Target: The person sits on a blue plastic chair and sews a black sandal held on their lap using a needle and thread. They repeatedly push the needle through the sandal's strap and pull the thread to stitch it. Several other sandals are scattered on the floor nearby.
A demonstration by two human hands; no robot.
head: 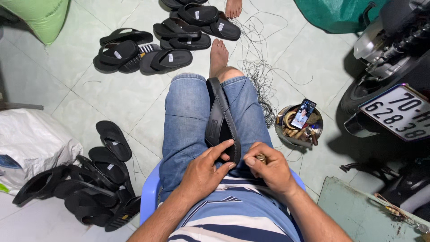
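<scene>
1. A black sandal (222, 117) is held on edge between the knees; its near end is gripped by the left hand (204, 172), thumb over the rim and fingers curled below.
2. The lower face of the sandal is turned away, so only the sole edge and part of the strap are seen.
3. The right hand (268, 169), just right of the sandal, is closed around a small brass-coloured tool (260, 157); only the tip of the tool is shown and its kind cannot be told.
4. The seat under the person is a blue plastic chair (150, 197), mostly covered by the legs and the striped shirt.
5. Right of the sandal, on the tiled floor, a round metal bowl (286, 134) is placed with a phone (303, 114) leaned on top, so the contents of the bowl are hard to make out.
6. Thin dark thread (262, 71) is spread in loose tangles beyond the sandal, towards the bare foot.
7. Left of the sandal a pile of black sandals (96, 183) is stacked beside a white sack (33, 141), partly cut off by the frame edge.
8. Far beyond the sandal more sandals (148, 51) are laid in pairs.
9. Far right of the sandal a motorbike (394, 67) is parked, only its rear part being visible.
</scene>
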